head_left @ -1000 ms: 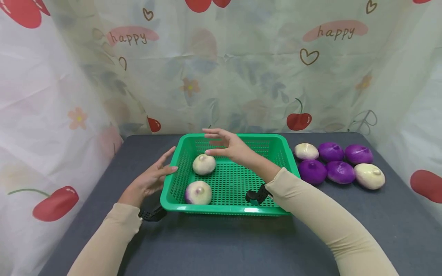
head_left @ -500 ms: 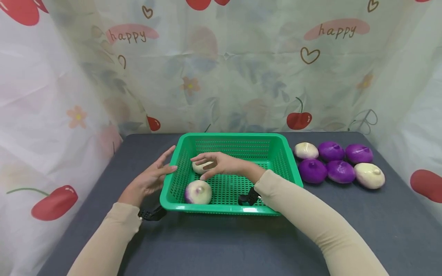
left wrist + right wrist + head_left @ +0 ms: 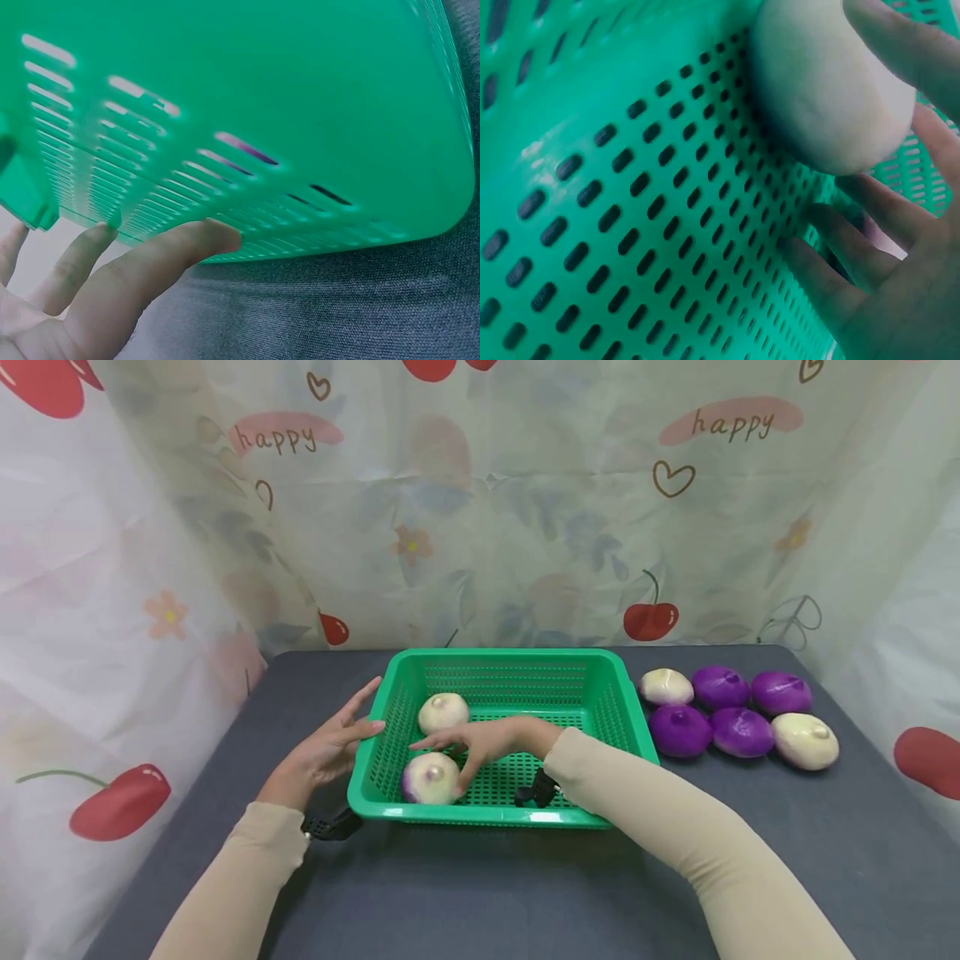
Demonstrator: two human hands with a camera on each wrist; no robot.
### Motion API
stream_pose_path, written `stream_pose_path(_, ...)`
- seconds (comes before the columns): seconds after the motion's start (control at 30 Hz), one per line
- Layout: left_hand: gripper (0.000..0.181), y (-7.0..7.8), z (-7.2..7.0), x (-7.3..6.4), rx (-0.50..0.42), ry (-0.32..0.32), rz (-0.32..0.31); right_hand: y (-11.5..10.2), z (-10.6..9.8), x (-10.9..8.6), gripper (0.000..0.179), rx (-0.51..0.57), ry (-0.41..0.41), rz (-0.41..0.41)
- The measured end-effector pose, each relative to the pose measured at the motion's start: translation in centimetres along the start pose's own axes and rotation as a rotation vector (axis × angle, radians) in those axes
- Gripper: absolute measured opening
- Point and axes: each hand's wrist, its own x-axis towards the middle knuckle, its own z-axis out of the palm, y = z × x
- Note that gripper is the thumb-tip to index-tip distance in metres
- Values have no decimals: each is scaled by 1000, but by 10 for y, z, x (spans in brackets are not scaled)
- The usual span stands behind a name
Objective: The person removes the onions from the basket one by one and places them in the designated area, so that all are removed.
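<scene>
Two whitish turnips lie at the left end of a green perforated basket (image 3: 517, 815). My right hand (image 3: 491, 741) reaches into it and holds the near turnip (image 3: 429, 779), thumb on its right side and fingers around its far side. In the right wrist view the thumb overlaps the turnip (image 3: 829, 90), while the lower fingers spread over the basket floor. The far turnip (image 3: 444, 712) sits just behind the hand. My left hand (image 3: 326, 752) rests against the basket's left wall, thumb at the rim and fingers (image 3: 180, 247) fairly straight along the outside.
Right of the basket, several turnips (image 3: 741, 732) stand in two rows on the dark grey tabletop (image 3: 495, 893), some purple, some white. A printed curtain (image 3: 517, 527) encloses the back and sides. The basket's right half shows bare perforated floor.
My right hand has come down from above the far turnip, passed over it and moved toward me onto the near one. The left hand and both turnips have stayed in place.
</scene>
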Motion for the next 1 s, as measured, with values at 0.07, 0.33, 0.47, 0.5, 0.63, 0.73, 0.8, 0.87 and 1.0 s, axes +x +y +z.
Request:
stream_pose_path(0.07, 78, -1, 0, 0, -2, -5, 1, -1, 1, 1, 91, -30, -31, -2)
stream_pose_path(0.33, 78, -1, 1, 0, -2, 9, -2, -3, 4, 2, 80, -39, -12, 15)
stream_pose_path(0.47, 78, 0, 1, 0, -3, 14, 0, -5, 4, 2, 74, -58, 15, 3)
stream_pose_path(0.5, 79, 0, 1, 0, -4, 14, 0, -6, 4, 2, 74, -63, 19, 0)
stream_pose_path(0.63, 79, 0, 0, -1, -12, 11, 2, -10, 3, 1, 71, -88, 46, 2)
stream_pose_path(0.73, 79, 0, 0, -1, -15, 10, 2, -16, -1, -4, 71, -124, 81, -5)
stream_pose_path(0.8, 79, 0, 0, -1, -16, 13, 0, -22, -6, -10, 70, -138, 116, -19)
stream_pose_path(0.87, 79, 0, 1, -1, -16, 18, -1, -29, -13, -19, 69, -122, 155, -61)
stream_pose_path(1.0, 78, 0, 1, -1, -16, 24, -3, -43, -29, -45, 67, -31, 254, -145)
